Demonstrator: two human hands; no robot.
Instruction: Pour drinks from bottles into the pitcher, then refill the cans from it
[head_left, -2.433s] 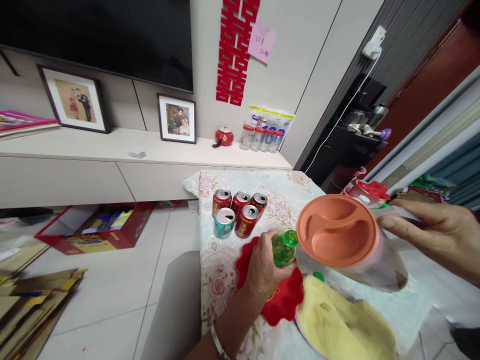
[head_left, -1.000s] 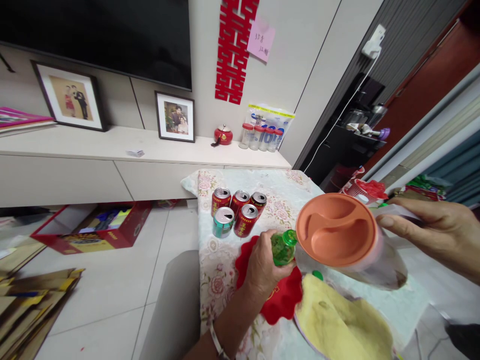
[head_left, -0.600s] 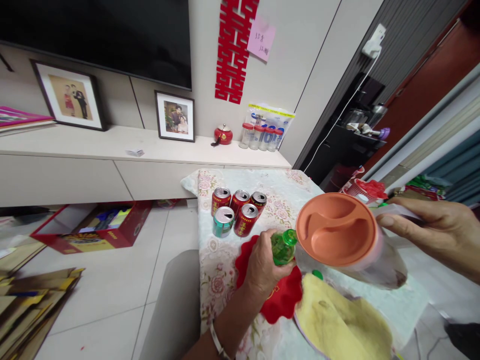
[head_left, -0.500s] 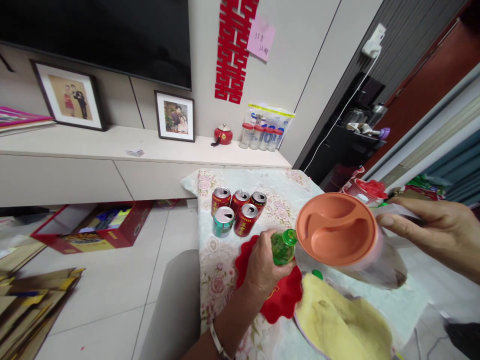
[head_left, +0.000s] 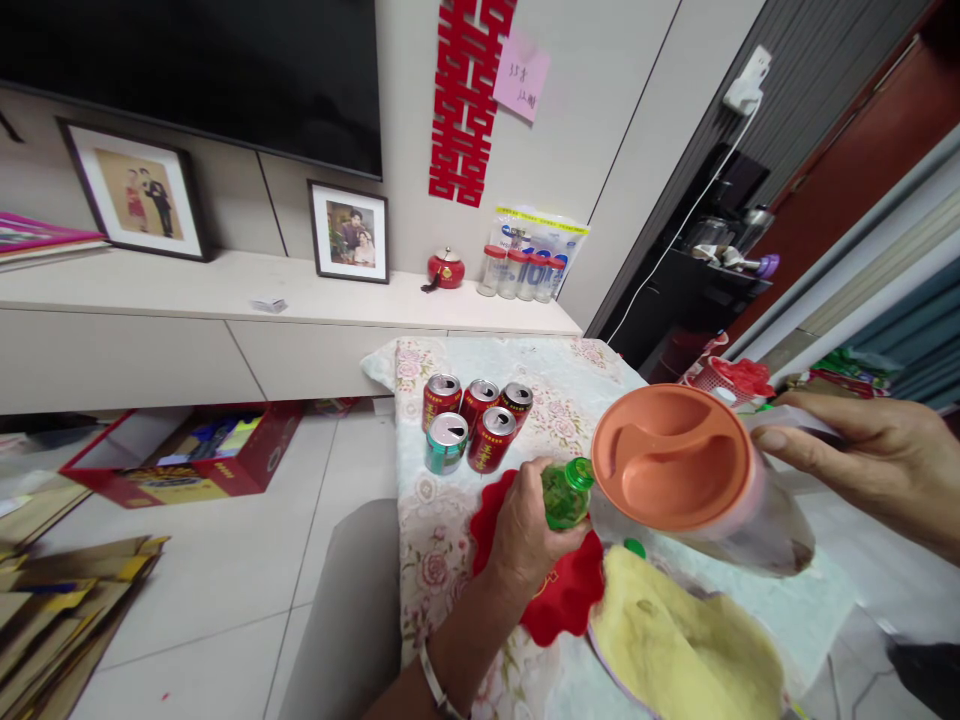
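My left hand (head_left: 525, 525) is wrapped round a green bottle (head_left: 566, 495) with its cap off, above a red scalloped mat (head_left: 574, 600). At the right, my right hand (head_left: 847, 450) grips the handle of a clear pitcher (head_left: 776, 525) that has an orange lid (head_left: 671, 455). The pitcher is tilted, its lid side toward the bottle's mouth, with some dark liquid near its bottom. A green cap (head_left: 634, 549) lies beside a yellow cloth (head_left: 682, 640) in front of the pitcher.
Several drink cans, among them a green one (head_left: 447, 443), stand at the left of the flowered tablecloth (head_left: 431, 510). Lidded jars (head_left: 517, 275) and a red pot (head_left: 446, 268) are on the white cabinet behind. An open red box (head_left: 180, 455) sits on the floor at left.
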